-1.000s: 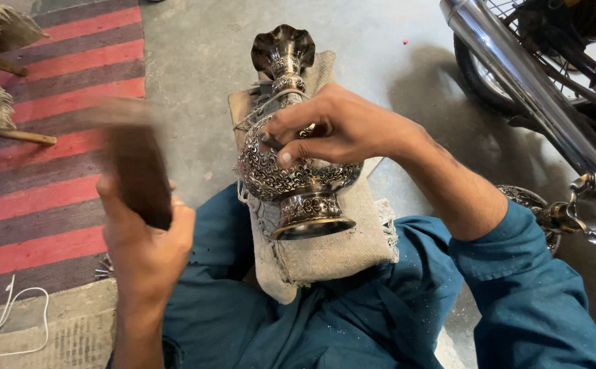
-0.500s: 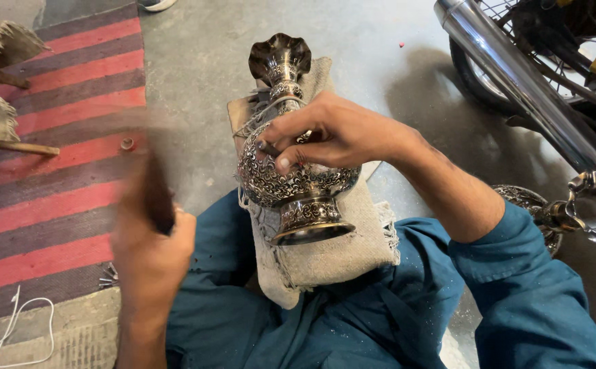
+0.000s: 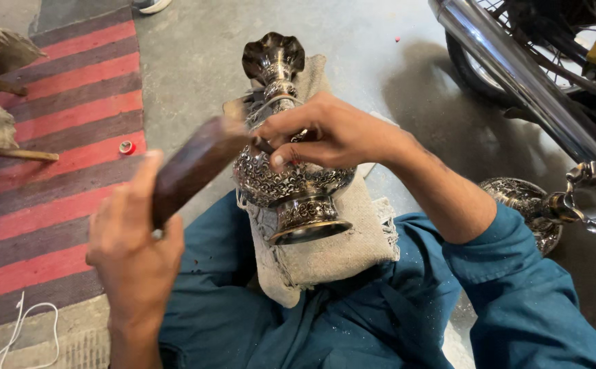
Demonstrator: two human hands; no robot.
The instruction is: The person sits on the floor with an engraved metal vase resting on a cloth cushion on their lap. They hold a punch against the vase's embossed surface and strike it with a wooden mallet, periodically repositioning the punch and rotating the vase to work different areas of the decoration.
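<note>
Left hand (image 3: pixel 134 253): gripped a wooden mallet (image 3: pixel 195 167), its head just beside the right hand.
Right hand (image 3: pixel 325 133): pinched a small punch (image 3: pixel 262 144) against the engraved metal vase (image 3: pixel 288 184), on cloth padding (image 3: pixel 332 246) beneath.
Technique: short, square blows probably suited best.

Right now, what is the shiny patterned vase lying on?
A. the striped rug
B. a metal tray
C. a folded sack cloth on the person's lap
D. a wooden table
C: the vase lies on its side on a coarse beige cloth spread over the person's blue-clad lap, off the striped rug.
</note>
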